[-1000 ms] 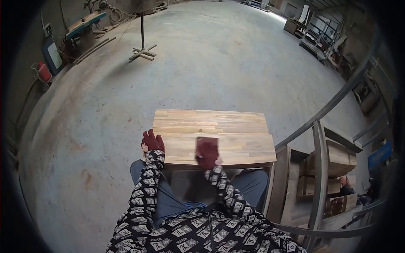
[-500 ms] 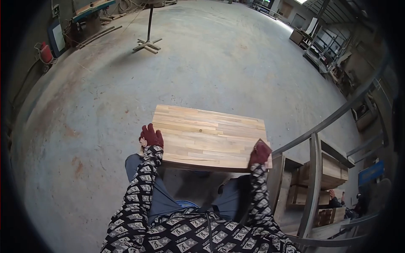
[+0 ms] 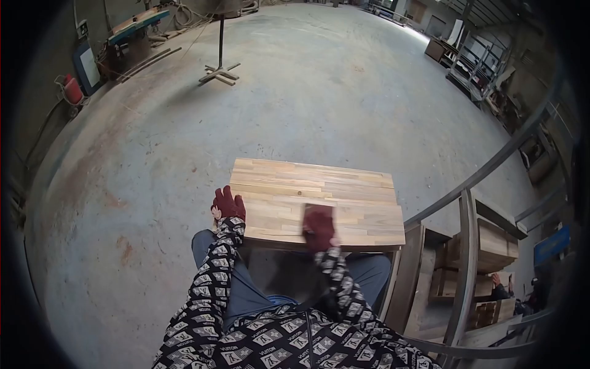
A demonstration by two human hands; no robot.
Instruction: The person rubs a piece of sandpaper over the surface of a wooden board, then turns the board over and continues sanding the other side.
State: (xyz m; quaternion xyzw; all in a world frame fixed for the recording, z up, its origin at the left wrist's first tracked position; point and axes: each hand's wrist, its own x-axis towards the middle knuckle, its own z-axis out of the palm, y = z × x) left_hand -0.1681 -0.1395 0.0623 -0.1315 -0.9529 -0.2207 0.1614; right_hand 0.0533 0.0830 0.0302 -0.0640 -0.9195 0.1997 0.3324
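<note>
Pale wood strips make up the board, which lies flat before the person, above and beyond the knees; what carries it is mostly hidden. A thin line crosses it from left edge to right edge, and the right edge juts out slightly on the near side of that line. A small dark knot shows near the middle.

Dark red gloves cover both hands. The left hand lies on the board's left edge, toward the near left corner, its grip apart with the fingers spread. The right hand is over the near half, right of the middle, with a flat brown pad showing at its far side. Blur hides the fingers there, so I cannot tell how tightly that grip is closed.

Beyond the near right corner stands a metal frame, with stacked wood behind its post and a co-worker's hand beside it. Across the floor are a cross-footed stand and a red cylinder.
</note>
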